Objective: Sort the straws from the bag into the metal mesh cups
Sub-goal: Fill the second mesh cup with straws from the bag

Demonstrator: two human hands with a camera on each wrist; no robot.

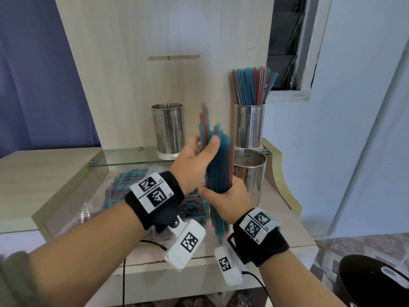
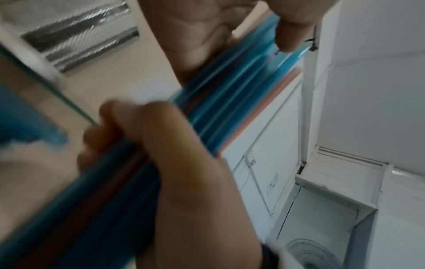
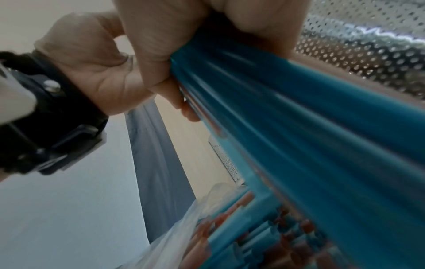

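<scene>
The head view looks forward and down from close above. The straws [image 1: 218,169] sit at centre, with the left hand [image 1: 194,160] at 10 o'clock of them and the right hand [image 1: 228,200] at 6. The left wrist view, very near and blurred, looks along the palm toward 1 o'clock. The right wrist view looks up from under the right hand. All three share the straws and both hands.

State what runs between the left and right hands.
The straw bundle; right hand grips it low, left hand holds higher, shown in head view.
</scene>
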